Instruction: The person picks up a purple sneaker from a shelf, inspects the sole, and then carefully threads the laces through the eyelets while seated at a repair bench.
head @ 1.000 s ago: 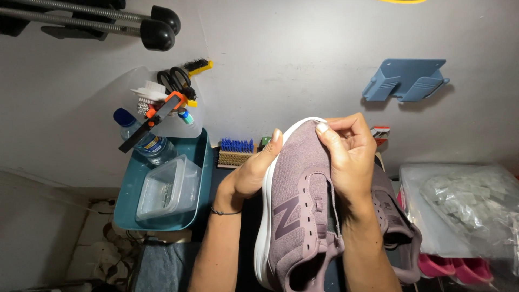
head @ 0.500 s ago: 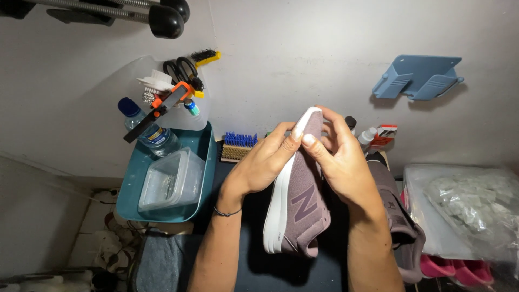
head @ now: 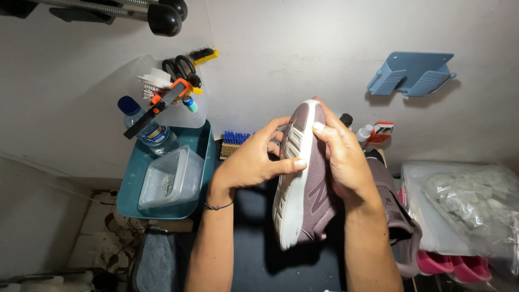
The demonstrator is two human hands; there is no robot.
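Observation:
I hold a mauve sneaker (head: 311, 203) with a white sole up in front of me, turned on its side with the sole facing left. My left hand (head: 254, 159) grips the sole side, thumb across the white edge. Fingers of my right hand (head: 340, 157) wrap the upper from the right, up near the toe. A second mauve sneaker (head: 397, 216) lies on the dark surface just behind my right wrist.
A teal tray (head: 132, 189) at left holds a clear plastic tub (head: 167, 178), a water bottle (head: 146, 127) and a jug of scissors and brushes (head: 175, 89). A blue-bristled brush (head: 232, 143) lies by the wall. Small bottles (head: 365, 132), a plastic bag on a lidded box (head: 470, 203) and pink shoes (head: 454, 265) sit at right.
Both hands have rolled the sneaker from its side panel facing me to its white sole edge facing me, and lifted it slightly toward the wall.

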